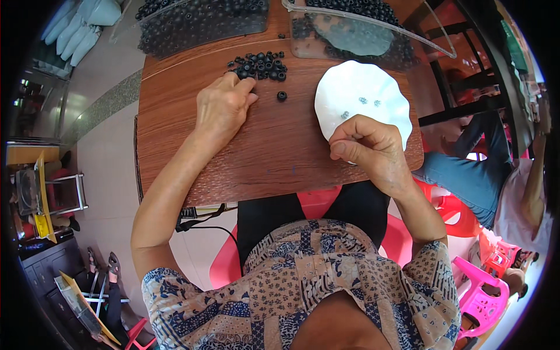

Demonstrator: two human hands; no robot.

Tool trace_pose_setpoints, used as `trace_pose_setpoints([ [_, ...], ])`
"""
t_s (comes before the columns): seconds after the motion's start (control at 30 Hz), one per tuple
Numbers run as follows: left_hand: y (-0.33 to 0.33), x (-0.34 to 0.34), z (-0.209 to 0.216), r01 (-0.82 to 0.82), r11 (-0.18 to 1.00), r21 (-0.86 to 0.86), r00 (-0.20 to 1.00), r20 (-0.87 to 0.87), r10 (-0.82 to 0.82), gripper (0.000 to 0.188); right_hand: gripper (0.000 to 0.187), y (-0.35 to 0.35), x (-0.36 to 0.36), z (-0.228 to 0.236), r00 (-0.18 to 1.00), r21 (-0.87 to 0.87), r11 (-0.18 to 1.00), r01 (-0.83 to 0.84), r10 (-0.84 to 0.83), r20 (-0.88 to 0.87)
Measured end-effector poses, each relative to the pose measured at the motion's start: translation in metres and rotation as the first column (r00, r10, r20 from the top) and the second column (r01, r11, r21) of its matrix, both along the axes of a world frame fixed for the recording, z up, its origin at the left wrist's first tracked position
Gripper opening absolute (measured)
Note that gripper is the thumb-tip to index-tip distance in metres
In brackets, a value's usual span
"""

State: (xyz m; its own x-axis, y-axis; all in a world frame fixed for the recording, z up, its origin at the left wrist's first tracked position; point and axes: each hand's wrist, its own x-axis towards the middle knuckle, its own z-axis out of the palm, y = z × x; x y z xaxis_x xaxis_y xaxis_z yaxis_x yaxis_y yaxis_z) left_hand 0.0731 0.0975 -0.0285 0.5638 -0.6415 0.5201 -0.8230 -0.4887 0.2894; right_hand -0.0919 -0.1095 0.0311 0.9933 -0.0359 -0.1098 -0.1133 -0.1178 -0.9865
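My left hand [224,106] reaches to the small pile of black round knob-like parts [265,65], its fingers curled down at the near edge of the pile. Whatever is under those fingertips is hidden. A single black part [282,95] lies apart on the wood, to the right of that hand. My right hand [373,146] is over the near edge of a white scalloped plate [344,81], thumb and forefinger pinched together. Anything in that pinch is too small to make out. A few tiny silvery pieces [363,101] lie on the plate.
Two clear plastic bins, one at the far left [204,32] and one at the far right [361,41], hold many black parts on the brown wooden table [192,157]. A cable [204,227] hangs under the near edge. Another person sits at the right, near pink chairs [484,291].
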Motion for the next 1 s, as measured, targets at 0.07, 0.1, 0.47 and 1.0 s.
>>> trace_pose_setpoints([
  [0.07, -0.004, 0.0, -0.004, -0.011, 0.998, 0.062, 1.0, 0.006, 0.011, 0.014, 0.005, 0.0, -0.001, 0.0, 1.0, -0.003, 1.0, -0.006, 0.006, -0.008],
  [0.1, -0.004, -0.001, -0.005, -0.009, 0.998, 0.061, 1.0, 0.007, 0.009, 0.014, 0.005, 0.0, -0.002, 0.0, 1.0, -0.007, 1.0, -0.009, 0.009, -0.01],
  [0.47, -0.008, -0.038, 0.026, -0.407, 0.829, -0.383, 0.082, -0.92, -0.384, 0.017, 0.008, 0.002, 0.002, -0.006, 0.996, -0.066, 0.994, 0.084, -0.083, 0.006],
  [1.0, -0.038, -0.093, 0.02, -0.51, 0.648, -0.566, -0.133, -0.692, -0.709, 0.023, 0.025, 0.01, 0.011, -0.033, 0.771, -0.487, 0.811, 0.324, 0.072, 0.633],
])
